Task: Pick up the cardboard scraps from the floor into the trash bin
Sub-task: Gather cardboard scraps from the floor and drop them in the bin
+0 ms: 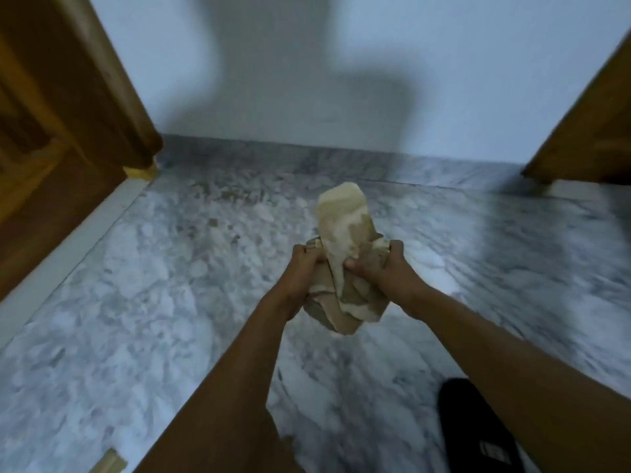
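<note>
Clutching a crumpled tan bundle of cardboard scraps [345, 268], left hand [300, 274] and right hand [382, 268] grip tightly.

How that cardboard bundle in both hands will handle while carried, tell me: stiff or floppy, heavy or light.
Probably floppy rather than stiff: the cardboard bundle is crumpled and folded between the left hand and right hand. Likely light: thin, torn sheets. Torn layers hang loose below, so pieces might slip out.

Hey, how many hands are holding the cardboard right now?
2. The left hand grips the left side of the cardboard bundle; the right hand grips its right side.
</note>
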